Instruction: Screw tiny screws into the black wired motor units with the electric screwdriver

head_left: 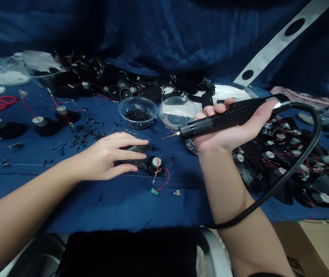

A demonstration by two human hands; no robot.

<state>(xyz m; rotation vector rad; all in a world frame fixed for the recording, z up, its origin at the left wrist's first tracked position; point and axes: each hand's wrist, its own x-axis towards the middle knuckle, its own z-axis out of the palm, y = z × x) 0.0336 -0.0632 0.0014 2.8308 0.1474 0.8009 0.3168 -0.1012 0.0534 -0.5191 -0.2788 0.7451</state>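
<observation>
My right hand (225,132), palm turned up, grips a black corded electric screwdriver (225,117); its thin bit (169,136) points left over the table. My left hand (112,156) lies with stretched, spread fingers across a black plastic housing (137,149), part of which it hides. At the housing's right end sits a small round motor with a white top (156,162). A red wire (168,177) runs from it to a little green circuit board (154,191). The bit is above and to the right of the housing, apart from it.
Loose black screws (85,136) lie left of a clear bowl (138,115) of dark screws. Another clear bowl (177,113) stands beside it. Wired housings (280,165) crowd the right; red-handled scissors (1,103) lie far left. The screwdriver's cord (291,169) loops past my right forearm.
</observation>
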